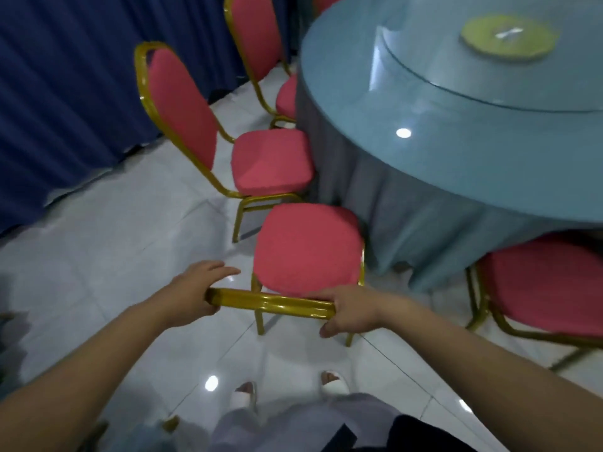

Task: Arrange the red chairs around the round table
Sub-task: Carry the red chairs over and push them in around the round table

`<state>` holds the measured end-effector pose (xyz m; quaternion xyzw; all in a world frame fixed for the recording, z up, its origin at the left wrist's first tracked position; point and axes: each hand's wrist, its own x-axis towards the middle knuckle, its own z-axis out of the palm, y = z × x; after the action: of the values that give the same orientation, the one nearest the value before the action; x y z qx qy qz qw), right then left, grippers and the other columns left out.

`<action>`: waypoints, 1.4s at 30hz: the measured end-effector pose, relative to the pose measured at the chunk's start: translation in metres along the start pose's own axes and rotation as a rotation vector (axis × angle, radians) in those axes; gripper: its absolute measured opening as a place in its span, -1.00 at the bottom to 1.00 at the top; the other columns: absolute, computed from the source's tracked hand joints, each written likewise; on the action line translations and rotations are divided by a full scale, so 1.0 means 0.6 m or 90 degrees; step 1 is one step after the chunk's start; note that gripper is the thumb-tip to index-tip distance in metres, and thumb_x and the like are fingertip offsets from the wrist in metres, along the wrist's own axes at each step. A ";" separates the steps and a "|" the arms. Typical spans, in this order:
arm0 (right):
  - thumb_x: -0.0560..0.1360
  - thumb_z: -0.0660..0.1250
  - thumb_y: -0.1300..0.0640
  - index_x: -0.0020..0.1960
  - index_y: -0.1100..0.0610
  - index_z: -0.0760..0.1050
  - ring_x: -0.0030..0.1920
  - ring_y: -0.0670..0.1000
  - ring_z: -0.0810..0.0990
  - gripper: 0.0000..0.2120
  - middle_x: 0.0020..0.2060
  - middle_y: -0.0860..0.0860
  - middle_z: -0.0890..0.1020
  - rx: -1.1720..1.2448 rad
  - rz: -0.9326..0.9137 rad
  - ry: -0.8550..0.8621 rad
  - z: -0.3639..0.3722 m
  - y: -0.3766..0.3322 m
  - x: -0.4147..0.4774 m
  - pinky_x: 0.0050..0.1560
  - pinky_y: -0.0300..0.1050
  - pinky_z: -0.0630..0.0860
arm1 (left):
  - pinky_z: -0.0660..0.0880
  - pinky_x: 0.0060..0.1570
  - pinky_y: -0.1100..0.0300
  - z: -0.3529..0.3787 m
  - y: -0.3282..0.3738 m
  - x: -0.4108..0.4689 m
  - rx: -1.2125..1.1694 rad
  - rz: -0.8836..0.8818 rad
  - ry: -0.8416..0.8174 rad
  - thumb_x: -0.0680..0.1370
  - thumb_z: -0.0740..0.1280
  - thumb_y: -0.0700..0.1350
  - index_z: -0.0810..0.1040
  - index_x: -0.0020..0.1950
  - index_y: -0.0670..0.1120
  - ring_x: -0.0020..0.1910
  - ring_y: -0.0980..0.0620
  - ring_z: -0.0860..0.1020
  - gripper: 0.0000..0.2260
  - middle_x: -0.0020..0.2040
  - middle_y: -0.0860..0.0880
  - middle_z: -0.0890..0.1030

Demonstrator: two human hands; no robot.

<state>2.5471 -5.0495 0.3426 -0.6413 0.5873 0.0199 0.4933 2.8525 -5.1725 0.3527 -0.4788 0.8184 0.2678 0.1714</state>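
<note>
Your left arm [98, 353] comes in from the lower left of the frame and your right arm [473, 353] from the lower right. Both are bare, stretched forward and converging toward the middle. Your left hand [195, 290] sits at the left end of the gold top rail [277, 303]. Its fingers [225, 272] lie fairly straight over the top, pointing up and right, and the thumb is tucked beneath, so the rail is pinched between them. Your right hand [354, 313] grips the rail's right end, knuckles up, with the fingers curled over the top and the thumb hooked underneath. Both wrists are nearly straight, and the hands are well apart at about the same height.
</note>
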 end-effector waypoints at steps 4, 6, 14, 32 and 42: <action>0.42 0.44 -0.11 0.35 -0.18 0.44 0.02 0.01 0.55 -0.49 0.03 -0.09 0.59 0.014 0.105 0.014 0.012 -0.024 -0.012 0.14 0.00 0.52 | 0.50 0.19 0.23 -0.017 -0.019 0.025 0.035 0.170 -0.094 0.49 0.44 -0.21 0.47 0.24 0.36 0.17 0.24 0.50 -0.48 0.23 0.31 0.50; 0.40 0.44 -0.15 0.35 -0.19 0.42 0.05 0.01 0.55 -0.46 0.08 -0.09 0.59 0.024 0.137 0.033 0.031 -0.041 -0.023 0.17 0.02 0.50 | 0.50 0.11 0.26 -0.030 -0.028 0.031 0.078 0.215 -0.130 0.50 0.42 -0.18 0.48 0.25 0.36 0.06 0.29 0.49 -0.50 0.10 0.33 0.52; 0.28 0.40 -0.35 0.34 -0.36 0.38 0.07 -0.12 0.56 -0.37 0.07 -0.24 0.60 0.102 0.266 0.226 0.156 -0.105 -0.050 0.11 -0.09 0.50 | 0.54 0.00 0.21 -0.047 -0.051 0.053 0.098 0.371 -0.142 0.49 0.41 -0.21 0.54 0.21 0.31 -0.01 0.22 0.52 -0.54 0.03 0.26 0.57; 0.34 0.23 -0.52 -0.24 -0.13 0.52 -0.27 -0.11 0.55 -0.54 -0.33 -0.16 0.58 0.073 0.368 0.517 0.107 -0.060 -0.025 -0.30 -0.11 0.50 | 0.53 0.09 0.04 -0.090 0.063 0.183 0.091 0.360 -0.068 0.58 0.30 -0.26 0.64 0.14 0.15 0.04 0.03 0.56 -0.67 0.06 0.08 0.61; 0.31 0.10 -0.56 -0.26 -0.07 0.55 -0.34 -0.08 0.53 -0.41 -0.40 -0.13 0.56 0.011 0.346 0.578 -0.028 0.086 -0.025 -0.34 -0.11 0.50 | 0.35 -0.30 0.27 -0.129 0.198 0.306 0.074 0.326 -0.016 0.54 0.34 -0.21 0.49 -0.24 0.30 -0.23 0.19 0.47 -0.62 -0.24 0.21 0.50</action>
<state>2.4933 -5.0406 0.3288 -0.4060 0.8869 -0.1377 0.1719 2.6581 -5.2987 0.3483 -0.2423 0.9247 0.2606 0.1353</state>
